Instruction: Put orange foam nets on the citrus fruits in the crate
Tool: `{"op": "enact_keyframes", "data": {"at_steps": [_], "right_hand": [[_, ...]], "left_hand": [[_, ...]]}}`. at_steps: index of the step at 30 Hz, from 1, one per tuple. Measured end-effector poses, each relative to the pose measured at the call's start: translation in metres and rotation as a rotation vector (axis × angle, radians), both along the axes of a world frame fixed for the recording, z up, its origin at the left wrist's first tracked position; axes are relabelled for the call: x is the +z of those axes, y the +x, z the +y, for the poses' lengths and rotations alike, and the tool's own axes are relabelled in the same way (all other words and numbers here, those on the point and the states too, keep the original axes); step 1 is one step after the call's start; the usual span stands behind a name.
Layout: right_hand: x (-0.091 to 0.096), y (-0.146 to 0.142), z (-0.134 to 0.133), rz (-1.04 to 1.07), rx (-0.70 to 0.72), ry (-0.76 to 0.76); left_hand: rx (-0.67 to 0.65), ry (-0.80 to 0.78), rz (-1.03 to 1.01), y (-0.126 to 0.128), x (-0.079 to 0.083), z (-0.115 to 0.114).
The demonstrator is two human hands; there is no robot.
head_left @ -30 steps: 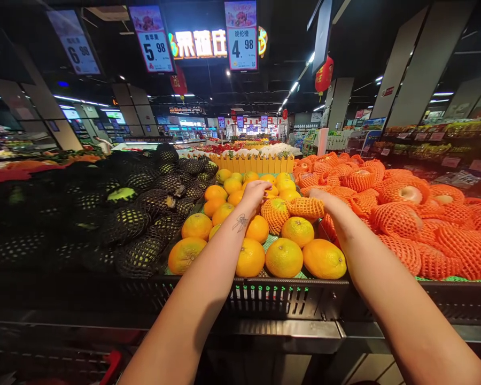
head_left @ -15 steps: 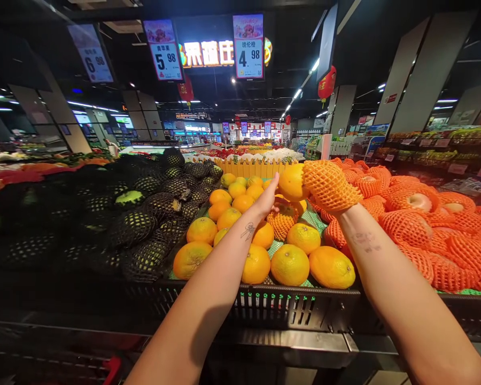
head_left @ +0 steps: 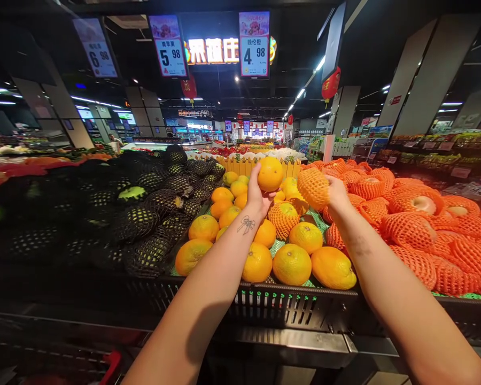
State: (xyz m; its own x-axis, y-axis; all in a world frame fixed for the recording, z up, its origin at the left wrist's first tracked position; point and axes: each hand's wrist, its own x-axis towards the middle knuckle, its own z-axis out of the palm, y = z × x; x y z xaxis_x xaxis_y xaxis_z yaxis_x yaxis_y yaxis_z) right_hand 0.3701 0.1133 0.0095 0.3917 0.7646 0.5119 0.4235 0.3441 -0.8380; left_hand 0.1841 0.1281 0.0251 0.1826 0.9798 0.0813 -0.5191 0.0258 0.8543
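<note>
At 6 o'clock, nearest, the slotted black plastic basket [head_left: 340, 307] holds loose, round yellow-orange fruits [head_left: 292, 264] and a green-tinged orange in an orange foam net [head_left: 283, 220]. Above them, the left hand [head_left: 260, 195] cups a smooth, round bare orange [head_left: 270, 174], thumb up its side, fingers beneath. At its 3 o'clock, across a gap, the right hand [head_left: 336, 193] grips an orange foam-net sleeve [head_left: 313, 187]; I cannot tell which fingers pinch it. 0.5 s ago, sleeve and fruit met; now the 2 are apart, so this orange looks fully unwrapped. Farther out lie black-netted green fruits [head_left: 140, 216] at 9 o'clock, red-netted round apples [head_left: 409, 227] at 3, and a yellow picket fence [head_left: 240, 166] at 12.
</note>
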Motion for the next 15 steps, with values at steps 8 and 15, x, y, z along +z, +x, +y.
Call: {"op": "enact_keyframes", "data": {"at_steps": [8, 15], "right_hand": [[0.007, -0.017, -0.017, 0.243, 0.17, -0.022], [0.005, -0.032, -0.023, 0.291, 0.526, -0.042]], "left_hand": [[-0.033, 0.014, -0.173, 0.002, -0.002, 0.002], [-0.226, 0.037, -0.06, 0.0, -0.004, -0.001]]}}
